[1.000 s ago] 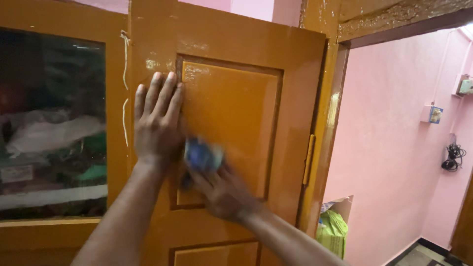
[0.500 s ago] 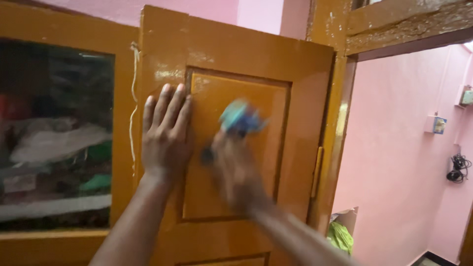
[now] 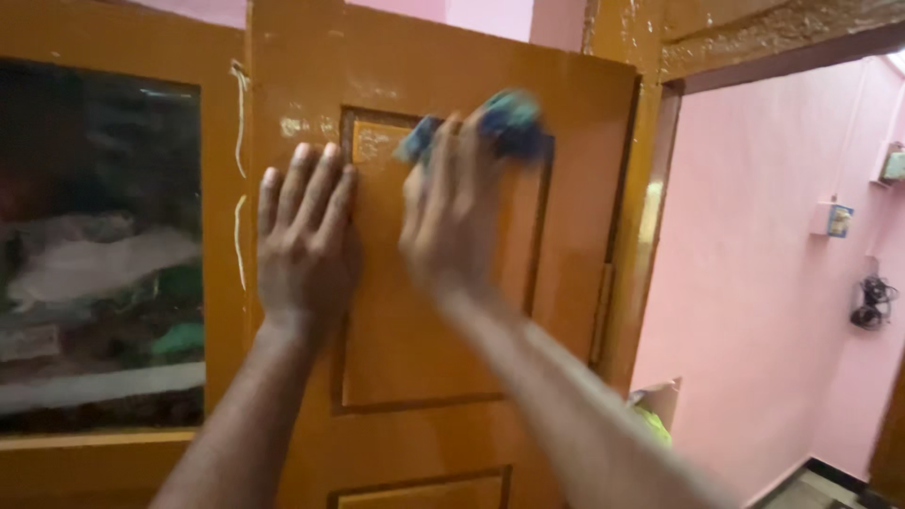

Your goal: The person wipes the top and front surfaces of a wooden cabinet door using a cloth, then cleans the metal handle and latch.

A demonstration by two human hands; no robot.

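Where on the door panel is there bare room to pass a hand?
Free: the lower part of the raised panel, between the two forearms and the bottom groove, and the strip beside the hinge. Crowded: the panel's top, where the right hand presses a blue cloth, blurred, and its left edge, under the flat left hand.

Count, relative to the orange door (image 3: pixel 575 217): my two hands on it, left hand (image 3: pixel 304 247) flat, right hand (image 3: pixel 451 221) gripping one blue cloth (image 3: pixel 504 121). One glass pane (image 3: pixel 99 245) left of door. Two small wall boxes, one cable bundle (image 3: pixel 867 303) right of it.
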